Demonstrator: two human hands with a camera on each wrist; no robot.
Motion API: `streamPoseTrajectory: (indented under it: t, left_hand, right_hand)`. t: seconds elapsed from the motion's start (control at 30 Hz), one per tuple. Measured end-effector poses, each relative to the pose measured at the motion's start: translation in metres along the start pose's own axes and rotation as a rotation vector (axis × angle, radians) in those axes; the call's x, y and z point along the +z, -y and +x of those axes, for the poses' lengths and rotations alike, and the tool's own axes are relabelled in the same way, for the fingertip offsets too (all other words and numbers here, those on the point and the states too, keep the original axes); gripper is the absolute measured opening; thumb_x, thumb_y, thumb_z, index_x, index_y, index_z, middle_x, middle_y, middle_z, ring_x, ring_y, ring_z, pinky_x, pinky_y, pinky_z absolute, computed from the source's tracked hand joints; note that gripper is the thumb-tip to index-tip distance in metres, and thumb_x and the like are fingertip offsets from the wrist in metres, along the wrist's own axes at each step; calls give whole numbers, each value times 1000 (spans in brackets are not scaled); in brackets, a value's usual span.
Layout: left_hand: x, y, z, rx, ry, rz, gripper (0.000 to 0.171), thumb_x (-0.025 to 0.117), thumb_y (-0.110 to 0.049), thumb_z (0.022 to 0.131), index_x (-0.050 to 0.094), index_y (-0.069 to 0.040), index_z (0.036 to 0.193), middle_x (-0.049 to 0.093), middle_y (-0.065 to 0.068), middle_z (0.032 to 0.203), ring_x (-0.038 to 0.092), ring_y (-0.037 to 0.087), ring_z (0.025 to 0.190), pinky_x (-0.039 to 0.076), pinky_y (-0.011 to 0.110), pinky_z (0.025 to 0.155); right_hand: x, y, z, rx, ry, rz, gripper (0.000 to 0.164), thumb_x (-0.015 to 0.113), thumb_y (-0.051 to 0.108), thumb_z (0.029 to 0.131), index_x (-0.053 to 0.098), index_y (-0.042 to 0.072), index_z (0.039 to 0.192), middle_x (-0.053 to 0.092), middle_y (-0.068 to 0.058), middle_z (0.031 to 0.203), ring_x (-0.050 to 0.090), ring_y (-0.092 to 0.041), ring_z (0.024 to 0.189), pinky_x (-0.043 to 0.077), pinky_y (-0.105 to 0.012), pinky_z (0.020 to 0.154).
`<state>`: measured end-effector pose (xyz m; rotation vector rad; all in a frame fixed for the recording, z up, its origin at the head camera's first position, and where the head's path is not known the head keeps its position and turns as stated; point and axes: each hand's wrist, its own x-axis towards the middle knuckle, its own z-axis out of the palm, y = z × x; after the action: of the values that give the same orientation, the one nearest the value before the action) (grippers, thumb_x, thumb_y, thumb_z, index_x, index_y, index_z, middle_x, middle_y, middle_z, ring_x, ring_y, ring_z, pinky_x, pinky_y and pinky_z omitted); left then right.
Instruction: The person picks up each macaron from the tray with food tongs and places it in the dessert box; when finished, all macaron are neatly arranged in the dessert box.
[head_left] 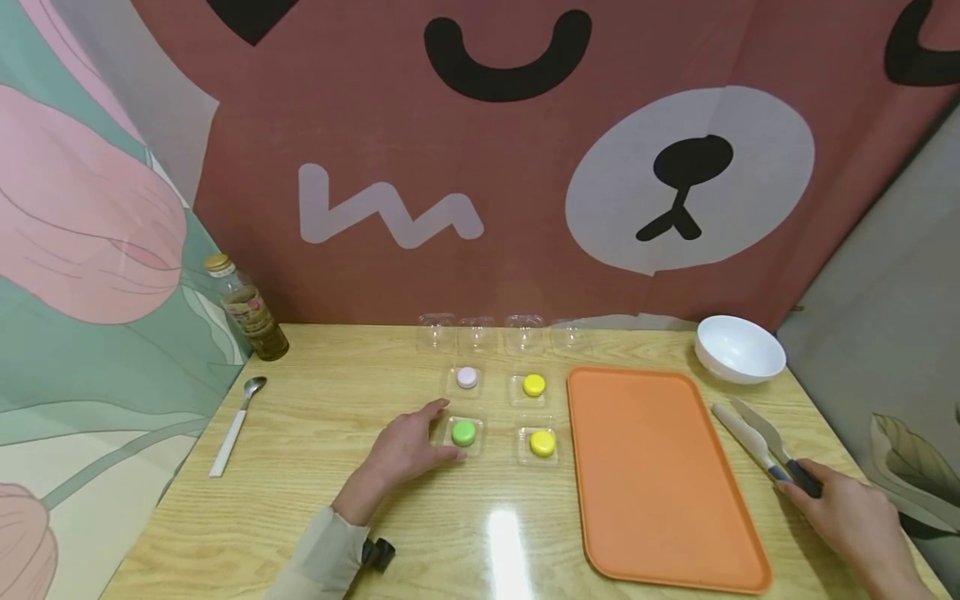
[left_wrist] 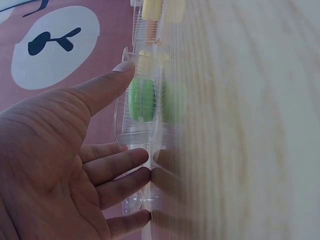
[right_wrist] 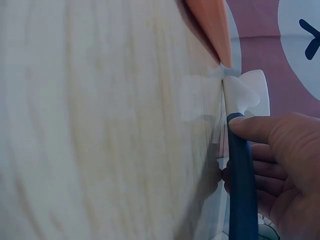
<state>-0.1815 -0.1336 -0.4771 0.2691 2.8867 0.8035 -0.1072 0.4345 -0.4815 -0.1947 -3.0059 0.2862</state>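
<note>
My left hand (head_left: 405, 446) reaches round a small clear plastic box with a green macaron (head_left: 463, 432) in it. Thumb and fingers stand spread on either side; in the left wrist view, the thumb tip overlaps the box's edge and the fingertips touch the table. On the right, my right hand (head_left: 855, 512) holds two knives by their handles. One knife has a cream blade (head_left: 742, 429) and a blue handle (right_wrist: 241, 175) under my thumb. Beside it lies the other, with a grey blade (head_left: 757, 423) and a dark handle (head_left: 804, 479). The palm hides the handle ends.
Two yellow macarons (head_left: 534, 385) and a pink macaron (head_left: 467, 377) sit in clear boxes. Several clear lids (head_left: 525, 333) line the back. An orange tray (head_left: 667, 483) lies between the hands. Around them are a white bowl (head_left: 738, 354), a bottle (head_left: 255, 317) and a spoon (head_left: 236, 429).
</note>
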Motion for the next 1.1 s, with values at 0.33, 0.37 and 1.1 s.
streamPoseTrajectory:
  t: [0.33, 0.37, 1.1]
  left_hand:
    - [-1, 2, -1, -3, 1, 15, 90, 84, -53, 76, 50, -13, 149, 65, 6, 139, 64, 33, 123, 54, 50, 99]
    - [-1, 2, -1, -3, 1, 14, 90, 85, -53, 76, 50, -14, 149, 65, 5, 139, 64, 33, 123, 54, 50, 99]
    - [-2, 0, -2, -7, 14, 13, 89, 84, -53, 77, 50, -14, 149, 65, 11, 138, 64, 34, 122, 54, 50, 100]
  right_hand:
    - [-1, 3, 1, -31, 29, -2, 44, 81, 25, 83, 66, -6, 111, 68, -27, 79, 61, -46, 65, 44, -59, 53]
    - [-2, 3, 2, -35, 33, -1, 44, 81, 25, 84, 66, -6, 111, 68, -27, 80, 61, -47, 66, 45, -59, 53]
    - [-54, 32, 72, -55, 140, 263, 64, 51, 48, 104, 54, -4, 141, 62, -36, 128, 64, -52, 108, 47, -61, 78]
